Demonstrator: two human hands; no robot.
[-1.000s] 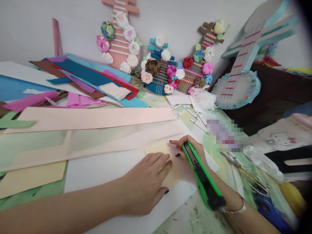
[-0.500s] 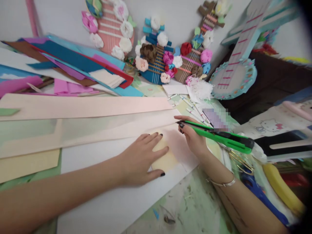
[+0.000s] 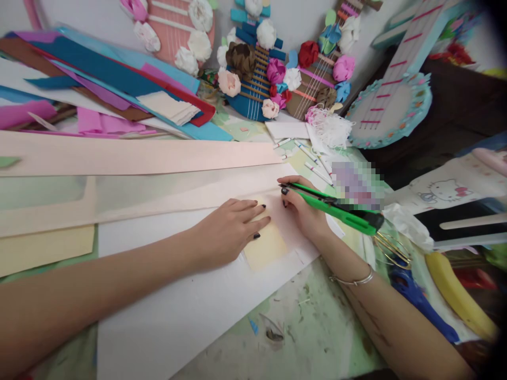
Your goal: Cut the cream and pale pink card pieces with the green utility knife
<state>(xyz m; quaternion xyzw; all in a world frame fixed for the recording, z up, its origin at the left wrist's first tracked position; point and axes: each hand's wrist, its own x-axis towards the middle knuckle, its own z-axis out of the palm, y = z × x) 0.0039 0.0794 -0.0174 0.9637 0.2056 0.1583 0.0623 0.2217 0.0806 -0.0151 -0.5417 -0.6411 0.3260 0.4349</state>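
Note:
My left hand lies flat, its fingers pointing right, over the left part of a small pale yellow piece of paper. That piece rests on a large white sheet. My right hand is closed on a green utility knife, its dark tip pointing left and its body reaching back over the wrist. Beneath the right hand is a pinkish area beside the yellow piece; whether this is paper or shadow I cannot tell. A long translucent sheet overlaps the white one behind my hands.
A pale pink strip runs across behind. Coloured sheets are heaped at back left. Flower-covered craft guitars lean on the wall. At right are blue-handled scissors, a yellow curved object and gold-coloured scissors. Thin white sticks lie behind my right hand.
My left thumb has drawn in closer to the fingers, baring more of the yellow piece. The right hand still holds the knife, slightly further left in view. The whole view has shifted a little.

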